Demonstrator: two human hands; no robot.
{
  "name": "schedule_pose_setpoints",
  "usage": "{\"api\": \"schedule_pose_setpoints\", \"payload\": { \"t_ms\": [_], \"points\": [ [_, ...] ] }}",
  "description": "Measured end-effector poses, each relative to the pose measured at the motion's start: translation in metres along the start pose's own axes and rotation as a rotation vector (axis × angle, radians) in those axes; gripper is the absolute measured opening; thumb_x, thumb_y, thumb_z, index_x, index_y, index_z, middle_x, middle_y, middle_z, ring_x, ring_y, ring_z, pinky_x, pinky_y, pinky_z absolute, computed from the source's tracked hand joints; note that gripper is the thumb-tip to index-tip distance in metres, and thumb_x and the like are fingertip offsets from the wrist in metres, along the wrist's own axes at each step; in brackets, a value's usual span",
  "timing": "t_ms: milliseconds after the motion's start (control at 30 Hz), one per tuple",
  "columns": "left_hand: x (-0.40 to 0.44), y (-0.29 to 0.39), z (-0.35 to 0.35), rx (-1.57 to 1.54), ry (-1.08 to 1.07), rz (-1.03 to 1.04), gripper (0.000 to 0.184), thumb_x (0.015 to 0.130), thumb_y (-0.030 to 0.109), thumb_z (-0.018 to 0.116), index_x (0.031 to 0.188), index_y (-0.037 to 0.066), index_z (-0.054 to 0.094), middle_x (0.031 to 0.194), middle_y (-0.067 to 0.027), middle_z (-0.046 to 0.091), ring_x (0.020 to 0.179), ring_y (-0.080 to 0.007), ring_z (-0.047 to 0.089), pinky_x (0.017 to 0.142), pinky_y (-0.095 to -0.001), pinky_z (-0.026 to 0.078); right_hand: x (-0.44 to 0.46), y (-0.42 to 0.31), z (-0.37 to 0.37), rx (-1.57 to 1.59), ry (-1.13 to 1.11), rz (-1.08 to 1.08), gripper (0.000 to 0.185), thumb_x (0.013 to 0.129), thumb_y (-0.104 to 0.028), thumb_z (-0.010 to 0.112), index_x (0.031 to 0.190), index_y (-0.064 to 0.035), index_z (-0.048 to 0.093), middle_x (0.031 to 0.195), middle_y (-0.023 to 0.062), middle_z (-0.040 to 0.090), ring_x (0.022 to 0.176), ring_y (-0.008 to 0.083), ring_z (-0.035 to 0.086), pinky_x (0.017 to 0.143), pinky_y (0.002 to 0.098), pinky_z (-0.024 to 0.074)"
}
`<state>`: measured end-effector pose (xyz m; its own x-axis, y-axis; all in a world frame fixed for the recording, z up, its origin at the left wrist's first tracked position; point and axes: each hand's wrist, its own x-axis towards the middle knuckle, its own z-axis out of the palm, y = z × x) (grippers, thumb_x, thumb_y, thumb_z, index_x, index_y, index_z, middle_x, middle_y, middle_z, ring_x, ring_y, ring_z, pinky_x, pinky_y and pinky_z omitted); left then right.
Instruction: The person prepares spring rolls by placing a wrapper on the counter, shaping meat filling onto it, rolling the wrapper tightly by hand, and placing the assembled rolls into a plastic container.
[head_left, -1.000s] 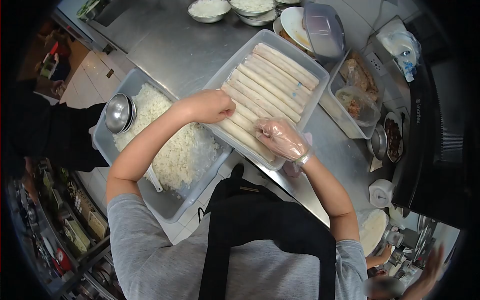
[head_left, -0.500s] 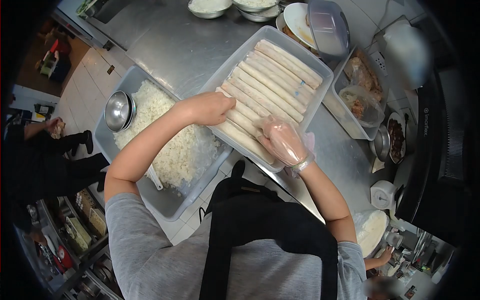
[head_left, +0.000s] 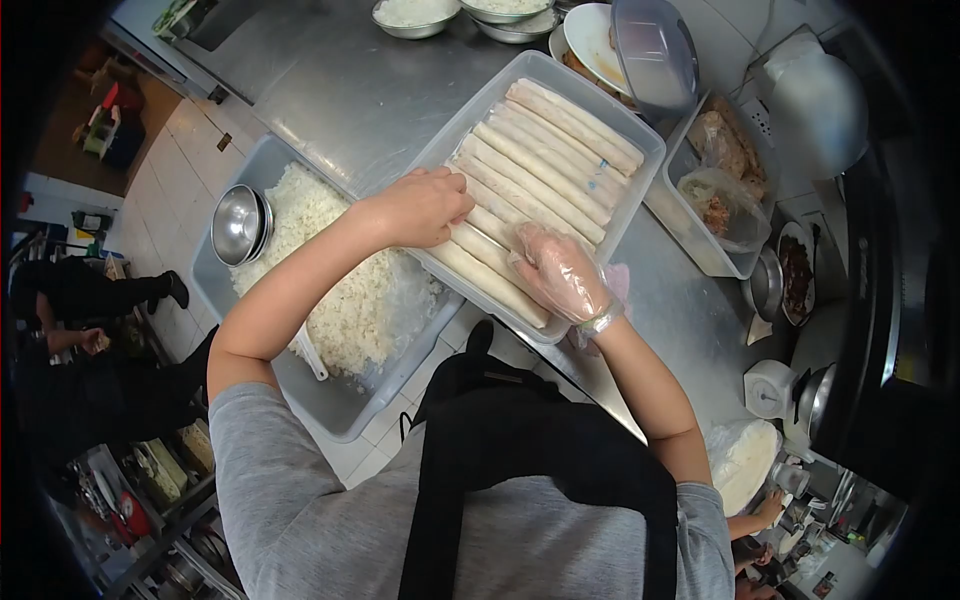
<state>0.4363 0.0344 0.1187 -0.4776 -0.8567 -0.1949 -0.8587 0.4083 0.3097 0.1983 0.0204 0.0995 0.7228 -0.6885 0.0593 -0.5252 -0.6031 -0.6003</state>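
Note:
Long pale rolls (head_left: 545,165), like uncooked spring rolls, lie side by side in a clear plastic container (head_left: 650,165). My bare left hand (head_left: 425,207) is at the near left side of the container, its fingers curled over the left end of a roll. My right hand (head_left: 565,270), in a clear plastic glove, reaches in over the near right side and closes around the other end of that roll. Both hands partly hide the roll's ends. Another roll (head_left: 490,275) lies along the near wall, just in front of my hands.
A grey tub (head_left: 205,285) of cooked rice (head_left: 345,310) stands left, with metal bowls (head_left: 238,225) and a white-handled utensil (head_left: 314,355). Right are a container (head_left: 690,225) with bagged food and a scale (head_left: 768,388). Rice bowls (head_left: 415,15) stand behind. Other people work at both sides.
My right hand has shifted slightly left and up, and my left fingers have lifted a little over the roll. At far left, another person has moved.

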Motion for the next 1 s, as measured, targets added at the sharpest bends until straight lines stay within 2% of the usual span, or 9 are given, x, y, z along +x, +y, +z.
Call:
{"api": "schedule_pose_setpoints", "payload": {
  "t_ms": [100,167,300,367,567,833,900,933,1000],
  "points": [
    [0.0,-0.004,0.002,-0.015,0.049,0.024,0.018,0.07,0.0,0.058,0.087,0.006,0.057,0.099,-0.0087,0.056,0.103,-0.0279,0.052,0.088,-0.0398,0.043,-0.002,-0.008,0.001,-0.154,0.016,-0.128,0.021,0.077,-0.013,0.062,0.094,-0.003,0.055,0.086,0.0181,0.062,0.079,0.0364,0.063,0.066,0.0468,0.0503],
    [0.002,-0.008,0.002,-0.034,0.096,0.054,0.018,0.07,0.0,0.059,0.087,0.006,0.056,0.097,-0.0087,0.056,0.102,-0.0279,0.053,0.087,-0.0399,0.044,-0.007,-0.018,0.004,-0.266,-0.01,-0.066,0.033,0.073,-0.012,0.067,0.101,-0.0045,0.053,0.091,0.0154,0.056,0.082,0.0363,0.06,0.07,0.0449,0.0495],
    [0.002,-0.012,0.007,-0.028,0.099,0.049,0.023,0.069,0.0,0.061,0.092,0.006,0.059,0.094,-0.0088,0.056,0.1,-0.028,0.054,0.085,-0.0402,0.045,-0.004,-0.006,0.014,-0.271,0.112,-0.124,0.032,0.072,-0.007,0.065,0.101,-0.0042,0.052,0.088,0.0168,0.056,0.079,0.038,0.059,0.063,0.0479,0.0496],
    [0.001,-0.012,0.009,-0.03,0.079,0.038,0.025,0.069,0.001,0.061,0.094,0.006,0.059,0.094,-0.0087,0.056,0.099,-0.0283,0.054,0.085,-0.0403,0.045,-0.003,-0.011,0.018,-0.303,0.018,-0.054,0.028,0.074,-0.01,0.065,0.099,-0.0031,0.054,0.087,0.0171,0.056,0.079,0.0386,0.059,0.065,0.0474,0.0494],
    [-0.005,-0.006,0.005,0.02,0.066,0.047,0.026,0.069,0.003,0.059,0.095,0.006,0.06,0.098,-0.009,0.059,0.101,-0.0291,0.056,0.085,-0.0412,0.045,-0.001,-0.014,0.013,-0.241,-0.038,-0.113,0.029,0.076,-0.018,0.064,0.095,0.0006,0.053,0.088,0.0193,0.056,0.078,0.0387,0.06,0.067,0.046,0.0489],
    [-0.001,-0.007,-0.01,-0.183,-0.153,-0.035,0.024,0.073,0.006,0.055,0.097,0.002,0.053,0.091,-0.0165,0.062,0.092,-0.0352,0.06,0.08,-0.0428,0.046,0.004,-0.019,0.002,-0.093,-0.214,0.078,0.032,0.079,-0.019,0.063,0.102,0.0007,0.056,0.088,0.0224,0.062,0.081,0.0389,0.061,0.07,0.0446,0.0494],
    [0.004,-0.011,-0.005,-0.212,-0.058,-0.027,0.023,0.075,0.005,0.054,0.097,0.0,0.053,0.092,-0.0174,0.062,0.091,-0.0361,0.06,0.079,-0.0433,0.046,0.004,-0.006,0.007,-0.008,-0.042,-0.198,0.033,0.079,-0.018,0.064,0.105,0.0005,0.056,0.09,0.0209,0.061,0.08,0.0387,0.061,0.067,0.0448,0.0495],
    [0.006,-0.013,-0.002,-0.242,0.037,-0.021,0.022,0.076,0.004,0.052,0.097,-0.001,0.053,0.092,-0.0183,0.062,0.091,-0.037,0.06,0.079,-0.0438,0.047,0.002,-0.002,0.01,-0.009,-0.041,-0.198,0.033,0.079,-0.018,0.064,0.105,0.0005,0.056,0.09,0.0209,0.061,0.08,0.0387,0.061,0.067,0.0448,0.0495],
    [0.007,-0.015,0.005,-0.216,0.082,-0.027,0.019,0.077,0.003,0.051,0.095,-0.001,0.054,0.092,-0.018,0.062,0.092,-0.0367,0.059,0.08,-0.0439,0.047,-0.002,-0.005,0.013,-0.208,0.114,0.03,0.029,0.078,-0.017,0.065,0.101,-0.0006,0.057,0.093,0.0194,0.059,0.077,0.0384,0.061,0.066,0.0445,0.0494]
  ]
}}
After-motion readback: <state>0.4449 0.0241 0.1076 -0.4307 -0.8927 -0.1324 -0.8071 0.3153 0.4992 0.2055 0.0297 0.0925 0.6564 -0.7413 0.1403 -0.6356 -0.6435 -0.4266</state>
